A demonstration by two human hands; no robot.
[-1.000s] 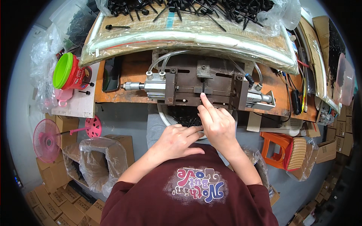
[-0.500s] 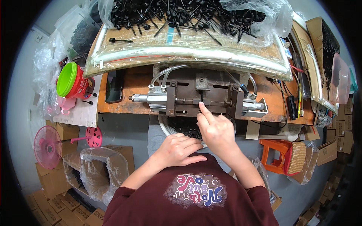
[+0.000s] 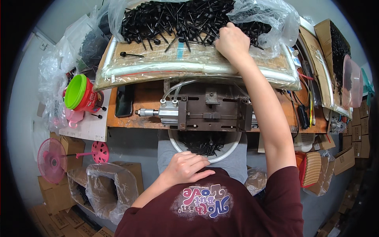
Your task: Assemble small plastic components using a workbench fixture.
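Parts (image 3: 177,23) lay piled at top centre; our right hand (image 3: 233,39) was among them, though we couldn't tell its grip. Our left hand (image 3: 186,168), thumb spread, lay beside the basket (image 3: 232,143), below centre.

right arm (image 3: 269,114) outstretched, right hand (image 3: 233,41) curled, left arm (image 3: 152,191) bent, left hand (image 3: 184,168) palm-down
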